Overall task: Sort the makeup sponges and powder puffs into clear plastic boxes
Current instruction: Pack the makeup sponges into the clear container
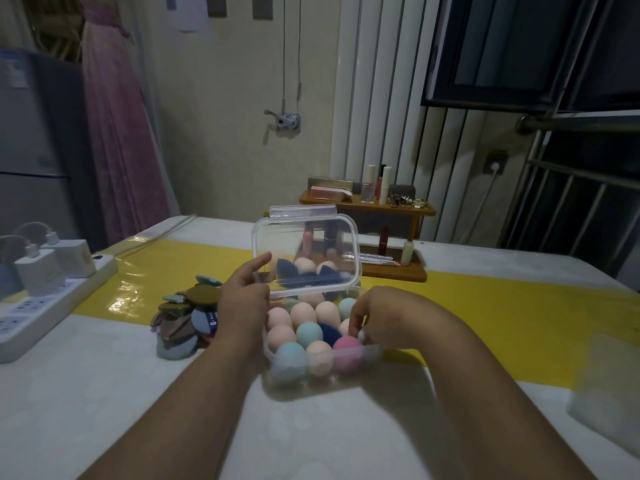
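Observation:
A clear plastic box (346, 370) stands on the table in front of me, packed with several egg-shaped makeup sponges (303, 315) in peach, teal, pink and navy. Its clear hinged lid (306, 249) stands raised behind it. My left hand (244, 303) holds the lid's left edge, thumb on its front. My right hand (377, 318) curls over the box's right side, its fingertips down among the sponges at the rim. A pile of flat powder puffs (183, 318) in brown, blue and mauve lies just left of the box.
A white power strip (41, 299) with chargers sits at the table's left edge. A wooden cosmetics shelf (372, 209) with bottles stands behind the box. A second clear box (606, 396), blurred, is at the right edge. A yellow strip (502, 317) crosses the table.

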`<state>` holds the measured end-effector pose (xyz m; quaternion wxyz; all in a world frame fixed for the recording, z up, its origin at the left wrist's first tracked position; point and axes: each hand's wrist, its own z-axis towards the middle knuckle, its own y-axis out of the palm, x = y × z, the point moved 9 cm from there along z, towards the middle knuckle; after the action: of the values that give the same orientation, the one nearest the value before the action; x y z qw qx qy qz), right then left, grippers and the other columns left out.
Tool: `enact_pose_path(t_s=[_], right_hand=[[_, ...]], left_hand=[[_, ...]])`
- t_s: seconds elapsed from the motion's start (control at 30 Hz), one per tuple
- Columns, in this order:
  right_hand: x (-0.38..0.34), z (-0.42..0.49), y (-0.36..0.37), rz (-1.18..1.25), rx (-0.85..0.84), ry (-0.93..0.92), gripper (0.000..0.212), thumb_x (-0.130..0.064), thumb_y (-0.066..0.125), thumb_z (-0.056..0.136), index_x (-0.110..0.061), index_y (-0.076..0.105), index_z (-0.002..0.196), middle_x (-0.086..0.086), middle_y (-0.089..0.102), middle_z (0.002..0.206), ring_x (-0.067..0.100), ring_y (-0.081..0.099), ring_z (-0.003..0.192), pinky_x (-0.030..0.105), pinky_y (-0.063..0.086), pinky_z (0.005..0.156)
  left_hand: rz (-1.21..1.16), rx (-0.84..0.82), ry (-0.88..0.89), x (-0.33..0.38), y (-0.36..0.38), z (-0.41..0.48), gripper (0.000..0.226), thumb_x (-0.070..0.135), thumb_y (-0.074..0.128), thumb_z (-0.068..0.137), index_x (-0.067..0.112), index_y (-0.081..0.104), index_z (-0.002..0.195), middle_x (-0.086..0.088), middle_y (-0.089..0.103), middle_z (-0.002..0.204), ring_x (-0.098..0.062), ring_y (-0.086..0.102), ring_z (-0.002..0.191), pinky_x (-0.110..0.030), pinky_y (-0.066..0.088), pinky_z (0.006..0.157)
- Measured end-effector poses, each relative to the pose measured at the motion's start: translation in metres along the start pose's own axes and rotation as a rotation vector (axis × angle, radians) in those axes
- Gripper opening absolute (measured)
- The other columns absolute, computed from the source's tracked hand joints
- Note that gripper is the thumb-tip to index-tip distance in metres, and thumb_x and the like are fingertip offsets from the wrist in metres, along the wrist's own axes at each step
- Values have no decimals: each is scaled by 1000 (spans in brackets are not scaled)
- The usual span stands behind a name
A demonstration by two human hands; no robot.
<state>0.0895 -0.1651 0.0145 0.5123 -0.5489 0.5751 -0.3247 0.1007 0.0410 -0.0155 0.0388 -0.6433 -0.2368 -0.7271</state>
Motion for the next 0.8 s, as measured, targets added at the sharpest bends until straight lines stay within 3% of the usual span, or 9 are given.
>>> enact_pose_path(t_s=[0.1, 0.23, 0.47, 0.7, 0.8], right_hand=[[-2, 2, 0, -109, 18, 72, 27, -19, 66, 89, -20, 69, 116, 3, 65, 108, 22, 60, 98, 35, 54, 91], [-3, 3, 1, -189, 36, 115, 28, -23, 66, 87, -21, 68, 115, 2, 65, 98, 20, 61, 89, 36, 55, 89], [-3, 1, -3, -220, 41, 107, 37, -30, 75, 79, -22, 67, 115, 0, 65, 98, 19, 61, 87, 34, 56, 82], [4, -1, -1, -60, -21, 74, 23, -32, 72, 80, -18, 68, 98, 0, 63, 91, 16, 58, 84, 30, 51, 70], [4, 3, 0, -54, -18, 73, 35, -22, 73, 83, -17, 69, 117, 3, 66, 109, 20, 60, 96, 33, 54, 86]], left_hand=[[13, 6, -9, -1, -1, -1, 68, -12, 36, 80, 41, 72, 105, 2, 64, 112, -19, 63, 98, -18, 54, 51], [16, 8, -11, -1, 0, -1, 68, -13, 35, 82, 41, 71, 103, -1, 63, 114, -20, 62, 98, -17, 53, 49], [13, 0, 3, 1, 1, -1, 68, -13, 35, 82, 41, 71, 102, -7, 62, 121, -20, 61, 98, -16, 51, 49], [-6, -4, 3, 5, 2, -3, 68, -16, 35, 81, 37, 71, 105, -8, 63, 119, -19, 62, 93, -17, 52, 49], [-9, -2, -7, 4, 2, -3, 68, -15, 35, 82, 37, 72, 104, -4, 64, 114, -18, 63, 93, -18, 52, 49]])
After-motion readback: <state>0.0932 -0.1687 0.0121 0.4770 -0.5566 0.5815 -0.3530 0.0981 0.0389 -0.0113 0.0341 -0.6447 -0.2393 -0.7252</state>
